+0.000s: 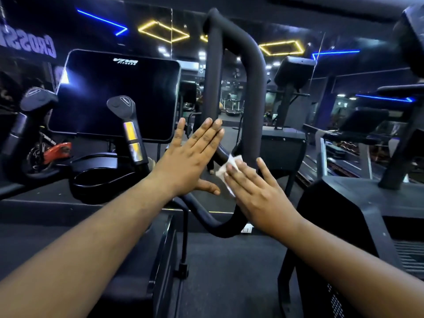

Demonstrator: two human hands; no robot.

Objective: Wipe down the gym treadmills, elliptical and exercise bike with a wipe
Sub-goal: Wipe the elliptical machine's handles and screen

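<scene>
Wipe [226,167]: white and crumpled, it lay under the fingers of the right hand, against the lower part of the looped black handlebar, near the centre of the scene.
Right hand [254,191]: fingers were straight and spread, pressing the wipe flat onto the bar; nothing was curled round it.
Left hand [191,159]: open, with fingers straight and close together, fingertips touching the left upright of the loop, thumb stretched out low toward the wipe.
Handlebar [212,76]: a padded black tube rose from between the hands, arched over at the top and came down on the right, then curved low beneath the right wrist.
Console screen [117,95]: dark and glossy, to the left of the loop, with a small white logo near its top edge.
Grip levers [128,125]: two black handles with metallic bands stood in front of the screen, one far left, one nearer the left hand.
Cup holder [96,180]: a black ring, low and left of the left wrist.
Other machines [358,138]: dark frames stood far right.
Ceiling lights [164,32]: yellow and blue strips glowed far above.
</scene>
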